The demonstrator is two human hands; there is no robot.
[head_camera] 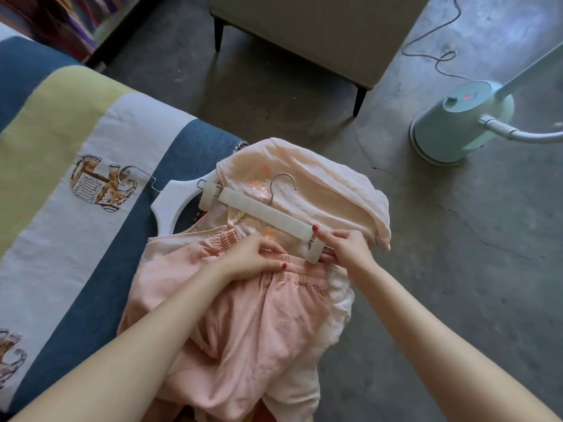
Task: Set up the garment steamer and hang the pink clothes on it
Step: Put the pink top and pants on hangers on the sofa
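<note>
Head view looks down on a pile of pink clothes [243,315] lying at the edge of a bed [91,147] with a striped cover. Across the pile lies a white clip hanger [265,213], its metal hook pointing away from the person. The right hand [344,248] pinches the clip at the hanger's right end, thumb on top, while the left hand [256,258] grips the elastic waistband of the pink shorts [292,272] and feeds it toward that clip. So both hands are grasping something, neither is free. A second white hanger [170,202] lies on the bed just beside the pile. On the concrete floor, well apart to the right, stands the garment steamer [463,123] with a red light on its top, its pole and hose leading out of view. The step in hand seems to be clipping the waistband. Risk from here: the gathered elastic is thick, so the clip may bite only a fold and let the shorts slide off once lifted. The far clip still looks unfastened, so the garment could hang skewed.
</note>
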